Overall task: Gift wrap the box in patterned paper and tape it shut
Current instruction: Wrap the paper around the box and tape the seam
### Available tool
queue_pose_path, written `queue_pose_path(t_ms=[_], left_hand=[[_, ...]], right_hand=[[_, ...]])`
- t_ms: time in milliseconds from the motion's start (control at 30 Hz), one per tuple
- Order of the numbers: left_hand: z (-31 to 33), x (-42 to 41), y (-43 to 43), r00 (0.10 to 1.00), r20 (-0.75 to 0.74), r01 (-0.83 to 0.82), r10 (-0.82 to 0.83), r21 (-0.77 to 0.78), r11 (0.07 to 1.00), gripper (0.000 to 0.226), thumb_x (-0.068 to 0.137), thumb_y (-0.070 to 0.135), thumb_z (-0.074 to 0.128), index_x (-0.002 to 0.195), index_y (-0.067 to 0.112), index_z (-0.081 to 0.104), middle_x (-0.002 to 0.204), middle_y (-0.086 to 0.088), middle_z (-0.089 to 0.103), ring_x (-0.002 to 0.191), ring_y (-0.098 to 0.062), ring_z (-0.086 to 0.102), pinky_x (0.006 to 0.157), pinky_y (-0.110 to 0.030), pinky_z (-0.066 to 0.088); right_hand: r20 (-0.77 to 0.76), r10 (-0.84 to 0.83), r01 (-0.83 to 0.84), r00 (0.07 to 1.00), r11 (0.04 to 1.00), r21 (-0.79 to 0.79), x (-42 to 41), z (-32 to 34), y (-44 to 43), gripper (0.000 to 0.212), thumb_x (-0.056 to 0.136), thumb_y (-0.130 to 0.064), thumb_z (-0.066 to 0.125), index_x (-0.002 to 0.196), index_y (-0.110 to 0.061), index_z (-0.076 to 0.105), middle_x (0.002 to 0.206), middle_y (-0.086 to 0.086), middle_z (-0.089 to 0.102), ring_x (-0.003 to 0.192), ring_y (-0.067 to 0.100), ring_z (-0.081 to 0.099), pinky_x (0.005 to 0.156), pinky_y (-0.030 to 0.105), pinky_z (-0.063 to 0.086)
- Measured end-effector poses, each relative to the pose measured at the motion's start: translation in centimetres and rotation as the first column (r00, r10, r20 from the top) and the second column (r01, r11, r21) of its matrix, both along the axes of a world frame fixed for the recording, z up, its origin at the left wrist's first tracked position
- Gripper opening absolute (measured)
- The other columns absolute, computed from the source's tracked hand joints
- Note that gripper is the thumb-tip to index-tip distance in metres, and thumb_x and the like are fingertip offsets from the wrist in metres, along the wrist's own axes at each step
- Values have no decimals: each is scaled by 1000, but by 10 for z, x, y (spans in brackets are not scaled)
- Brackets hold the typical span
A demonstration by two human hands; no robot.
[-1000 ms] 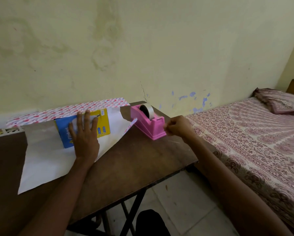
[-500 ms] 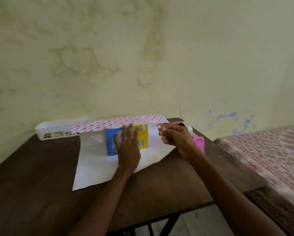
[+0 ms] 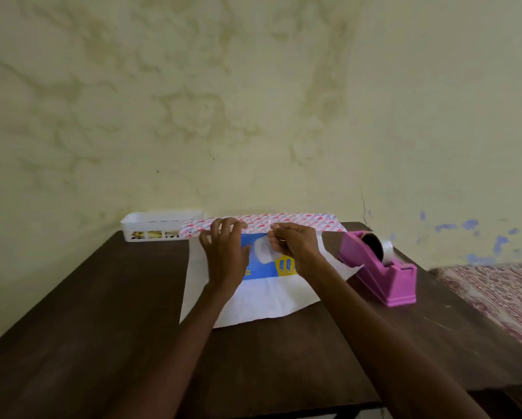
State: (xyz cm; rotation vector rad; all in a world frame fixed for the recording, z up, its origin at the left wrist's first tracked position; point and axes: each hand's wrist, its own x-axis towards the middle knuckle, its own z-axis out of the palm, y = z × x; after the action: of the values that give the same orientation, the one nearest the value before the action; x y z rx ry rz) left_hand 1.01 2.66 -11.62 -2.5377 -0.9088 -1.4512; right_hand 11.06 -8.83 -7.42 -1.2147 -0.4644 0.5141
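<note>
A blue and yellow box lies on a sheet of wrapping paper with the white side up. The paper's pink patterned far edge curls up by the wall. My left hand rests flat on the left part of the box, its spread fingers reaching that patterned edge. My right hand hovers over the box and pinches a strip of clear tape, which hangs down in front of the box's top face. Both hands hide much of the box.
A pink tape dispenser with its roll stands on the dark wooden table, right of the paper. A white slotted basket sits against the wall at the back left. A patterned bed adjoins the table's right side.
My right hand left the dispenser with a piece of tape and moved left over the box. My left hand stayed on the box, its fingers now further forward. The view swung left.
</note>
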Motion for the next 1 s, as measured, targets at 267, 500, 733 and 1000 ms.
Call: queue_pose_path(t_ms=[267,500,733,1000], left_hand=[[-29,1,19,993,115,-22,29,-59,998,40,76,43,76,109,24,64,130,-2,53,125,-28,38,97,-53,32],[-36,8,16,966,249,-75,68,16,997,34,87,49,56,105,22,64,129,-5,55,124,-26,39,99,-47,26],[-39,11,16,955,292,-54,50,6,999,41,79,35,74,109,24,49,121,-5,60,121,-26,42,101,-44,24],[-39,11,15,955,291,-50,59,-41,998,36,73,26,78,106,17,65,115,-4,62,119,-25,43,100,-43,26]], right_hand=[[-16,-47,47,999,999,-22,-22,-9,35,11,90,-6,68,80,-5,71,73,15,69,55,17,62,55,23,55],[69,-104,108,992,992,-59,-34,-11,56,8,92,-7,66,86,-6,72,73,14,70,55,15,63,55,22,57],[67,-192,196,979,979,-60,-39,-15,70,8,89,-1,66,86,-1,73,64,10,67,51,15,63,57,26,59],[133,-219,234,967,967,-103,-39,-17,73,17,89,-2,65,75,-9,73,62,9,68,46,13,62,53,26,58]])
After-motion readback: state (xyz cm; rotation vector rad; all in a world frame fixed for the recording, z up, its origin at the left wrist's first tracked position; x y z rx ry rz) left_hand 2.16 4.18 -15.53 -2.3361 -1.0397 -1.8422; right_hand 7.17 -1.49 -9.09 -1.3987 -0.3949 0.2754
